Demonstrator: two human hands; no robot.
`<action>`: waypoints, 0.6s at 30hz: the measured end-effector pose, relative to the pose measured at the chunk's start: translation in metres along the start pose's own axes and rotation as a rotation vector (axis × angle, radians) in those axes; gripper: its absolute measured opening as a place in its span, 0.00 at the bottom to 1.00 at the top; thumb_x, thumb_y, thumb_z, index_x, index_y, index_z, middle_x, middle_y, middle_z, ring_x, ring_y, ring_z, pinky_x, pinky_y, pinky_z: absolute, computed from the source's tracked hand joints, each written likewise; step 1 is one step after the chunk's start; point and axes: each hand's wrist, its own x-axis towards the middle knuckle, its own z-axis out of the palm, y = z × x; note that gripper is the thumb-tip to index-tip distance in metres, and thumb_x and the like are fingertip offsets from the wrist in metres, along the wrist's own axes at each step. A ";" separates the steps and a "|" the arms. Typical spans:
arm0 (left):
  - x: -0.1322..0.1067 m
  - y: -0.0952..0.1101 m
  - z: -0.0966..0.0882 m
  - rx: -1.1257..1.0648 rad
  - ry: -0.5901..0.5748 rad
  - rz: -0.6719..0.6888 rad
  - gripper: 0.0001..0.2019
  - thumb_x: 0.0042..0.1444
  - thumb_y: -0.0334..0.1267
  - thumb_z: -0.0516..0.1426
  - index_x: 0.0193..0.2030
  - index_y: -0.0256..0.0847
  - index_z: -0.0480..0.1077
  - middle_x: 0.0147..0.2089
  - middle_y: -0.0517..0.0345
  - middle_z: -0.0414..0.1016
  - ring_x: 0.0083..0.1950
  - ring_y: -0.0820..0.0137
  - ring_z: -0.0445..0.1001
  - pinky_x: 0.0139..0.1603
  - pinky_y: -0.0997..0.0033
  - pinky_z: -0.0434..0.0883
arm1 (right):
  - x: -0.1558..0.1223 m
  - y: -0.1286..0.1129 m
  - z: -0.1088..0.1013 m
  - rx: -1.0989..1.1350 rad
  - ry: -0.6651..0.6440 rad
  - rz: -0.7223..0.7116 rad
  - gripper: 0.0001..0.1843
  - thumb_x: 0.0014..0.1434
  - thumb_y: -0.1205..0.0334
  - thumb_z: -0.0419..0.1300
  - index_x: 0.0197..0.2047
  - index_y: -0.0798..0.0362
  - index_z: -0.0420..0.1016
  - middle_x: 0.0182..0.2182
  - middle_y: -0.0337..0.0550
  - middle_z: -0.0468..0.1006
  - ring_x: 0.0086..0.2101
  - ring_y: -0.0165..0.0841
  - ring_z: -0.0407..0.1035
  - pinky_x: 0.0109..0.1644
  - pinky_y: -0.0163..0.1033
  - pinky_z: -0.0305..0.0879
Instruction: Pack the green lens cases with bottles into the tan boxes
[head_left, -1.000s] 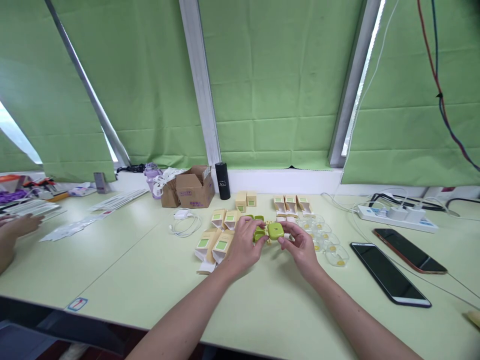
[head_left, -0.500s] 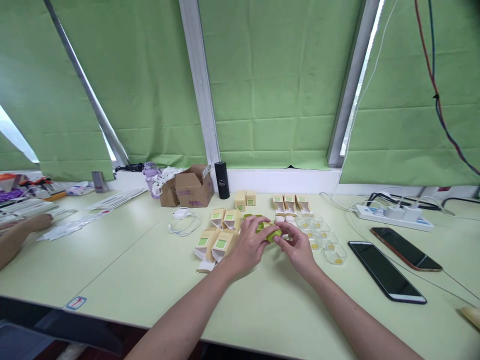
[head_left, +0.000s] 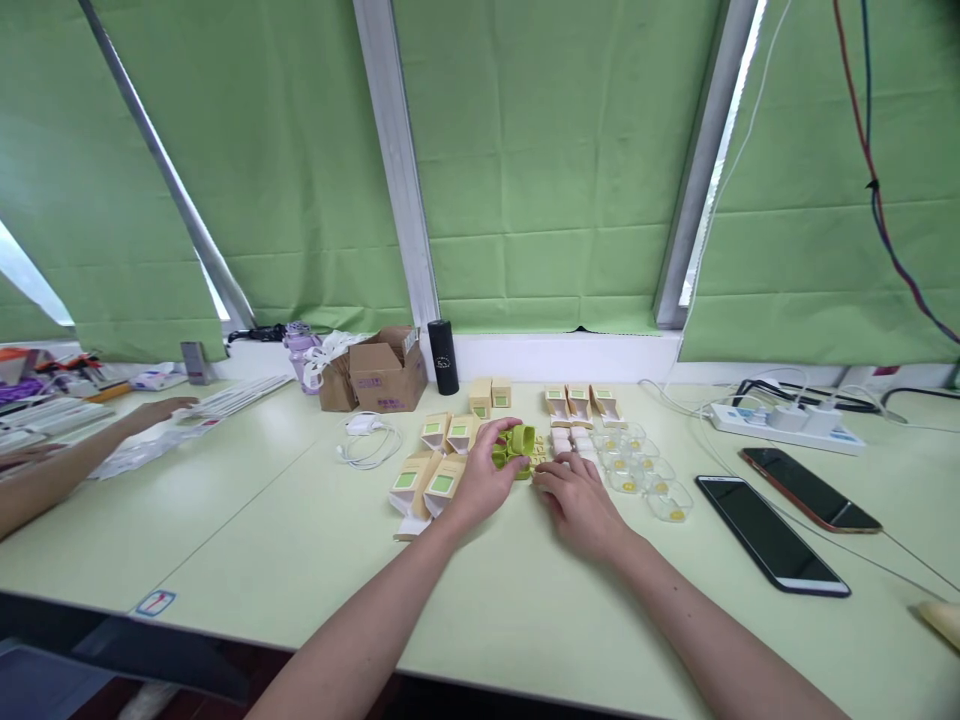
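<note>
**Fingers (head_left: 496, 432) of the left hand (head_left: 480, 478) grip an open green case (head_left: 519, 443); right hand (head_left: 579, 503) lies flat**

Watching the feed, I see the left hand's fingers curled round the green case, thumb on the near side and the others over the top. Its lid stands upright. I cannot tell whether the case rests on the desk (head_left: 480, 590) or is held just off it. It sits about midway between the left and right edges, closer to the far edge than the near one.

The right hand is just to the right of it, palm down on the desk. Its fingers (head_left: 559, 470) are loosely spread and hold nothing, with the tips just beside a few small pale pieces (head_left: 570, 438).

Touching the left hand on its left are open tan cartons with green labels (head_left: 424, 480). Three more cartons in a row (head_left: 581, 402) stand further toward the far edge. Clear plastic trays with yellow spots (head_left: 645, 475) lie just right of the right hand.

Toward the right edge a black phone (head_left: 772, 535) and a red-edged phone (head_left: 810, 488) lie face up side by side, with a white power strip (head_left: 784, 425) behind them. Along the far edge stand a brown cardboard box (head_left: 386, 372) and a black bottle (head_left: 444, 357), with a coiled white cable (head_left: 367, 442) in front of them. Near the left edge another person's hand (head_left: 161, 408) rests on the desk.
</note>
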 end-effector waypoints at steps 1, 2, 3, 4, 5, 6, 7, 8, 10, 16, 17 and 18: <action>0.001 0.000 0.001 -0.028 0.005 -0.030 0.24 0.57 0.29 0.65 0.61 0.47 0.73 0.62 0.51 0.76 0.56 0.62 0.75 0.62 0.58 0.74 | 0.000 -0.001 0.000 -0.020 -0.022 -0.008 0.16 0.68 0.73 0.56 0.51 0.48 0.81 0.57 0.46 0.83 0.59 0.50 0.66 0.61 0.56 0.62; 0.002 -0.001 0.002 -0.056 0.007 -0.052 0.24 0.56 0.29 0.65 0.60 0.46 0.73 0.62 0.51 0.77 0.55 0.63 0.75 0.61 0.59 0.74 | -0.001 -0.002 0.001 -0.037 -0.038 -0.015 0.16 0.69 0.72 0.55 0.50 0.48 0.81 0.57 0.46 0.83 0.59 0.50 0.66 0.61 0.56 0.61; 0.002 -0.001 0.002 -0.085 0.005 -0.067 0.25 0.56 0.29 0.66 0.60 0.45 0.73 0.62 0.51 0.77 0.54 0.63 0.75 0.60 0.59 0.74 | -0.001 -0.002 0.001 -0.053 -0.051 -0.020 0.16 0.70 0.72 0.55 0.51 0.48 0.81 0.58 0.46 0.82 0.59 0.50 0.66 0.61 0.55 0.61; 0.003 -0.001 0.003 -0.113 0.000 -0.077 0.25 0.55 0.29 0.66 0.60 0.45 0.73 0.61 0.50 0.78 0.54 0.64 0.76 0.59 0.60 0.75 | -0.001 -0.002 0.002 -0.069 -0.060 -0.023 0.16 0.71 0.72 0.54 0.51 0.48 0.81 0.58 0.46 0.82 0.58 0.50 0.66 0.61 0.55 0.61; 0.004 -0.002 0.003 -0.137 -0.005 -0.084 0.25 0.55 0.29 0.66 0.60 0.44 0.73 0.61 0.50 0.78 0.53 0.64 0.76 0.59 0.61 0.75 | -0.001 -0.001 0.002 -0.086 -0.066 -0.028 0.17 0.71 0.71 0.53 0.52 0.48 0.81 0.58 0.47 0.82 0.58 0.50 0.66 0.61 0.55 0.60; 0.004 -0.003 0.003 -0.156 -0.008 -0.090 0.25 0.55 0.29 0.66 0.60 0.43 0.73 0.61 0.50 0.78 0.53 0.65 0.76 0.58 0.61 0.75 | -0.001 -0.001 0.002 -0.104 -0.070 -0.032 0.17 0.71 0.72 0.53 0.52 0.48 0.81 0.58 0.47 0.82 0.58 0.50 0.66 0.61 0.55 0.60; 0.005 -0.004 0.004 -0.170 -0.010 -0.094 0.25 0.55 0.30 0.66 0.61 0.43 0.73 0.61 0.49 0.78 0.53 0.65 0.77 0.57 0.62 0.76 | -0.001 0.000 0.003 -0.122 -0.072 -0.038 0.18 0.70 0.72 0.54 0.53 0.48 0.81 0.57 0.48 0.82 0.58 0.50 0.66 0.61 0.55 0.59; 0.005 -0.005 0.004 -0.181 -0.010 -0.098 0.25 0.55 0.30 0.66 0.61 0.43 0.72 0.60 0.49 0.78 0.53 0.65 0.77 0.57 0.62 0.76 | -0.001 0.000 0.003 -0.139 -0.073 -0.045 0.18 0.69 0.73 0.55 0.53 0.48 0.81 0.57 0.49 0.83 0.58 0.50 0.66 0.61 0.55 0.59; 0.005 -0.007 0.004 -0.207 -0.010 -0.100 0.26 0.55 0.31 0.66 0.61 0.42 0.72 0.60 0.48 0.78 0.53 0.65 0.77 0.57 0.62 0.76 | 0.000 0.001 0.003 -0.169 -0.075 -0.059 0.20 0.65 0.75 0.56 0.53 0.48 0.82 0.56 0.49 0.83 0.58 0.49 0.66 0.60 0.54 0.59; 0.005 -0.006 0.005 -0.306 -0.019 -0.102 0.27 0.55 0.34 0.67 0.63 0.42 0.72 0.64 0.47 0.77 0.58 0.62 0.76 0.58 0.62 0.74 | 0.003 0.003 0.004 -0.196 -0.006 -0.073 0.21 0.62 0.79 0.58 0.51 0.50 0.82 0.54 0.46 0.85 0.57 0.47 0.68 0.58 0.51 0.57; 0.005 -0.005 0.005 -0.318 -0.017 -0.099 0.28 0.55 0.34 0.68 0.63 0.42 0.73 0.64 0.47 0.77 0.60 0.61 0.76 0.59 0.63 0.73 | 0.004 0.004 0.004 -0.184 0.038 -0.069 0.19 0.64 0.78 0.58 0.50 0.49 0.82 0.53 0.45 0.85 0.56 0.46 0.68 0.58 0.51 0.56; 0.004 -0.004 0.005 -0.330 -0.016 -0.096 0.28 0.55 0.34 0.68 0.64 0.43 0.73 0.64 0.48 0.77 0.62 0.61 0.75 0.59 0.63 0.73 | 0.004 0.005 0.004 -0.165 0.090 -0.064 0.17 0.66 0.76 0.58 0.49 0.49 0.82 0.51 0.45 0.86 0.54 0.46 0.70 0.57 0.50 0.56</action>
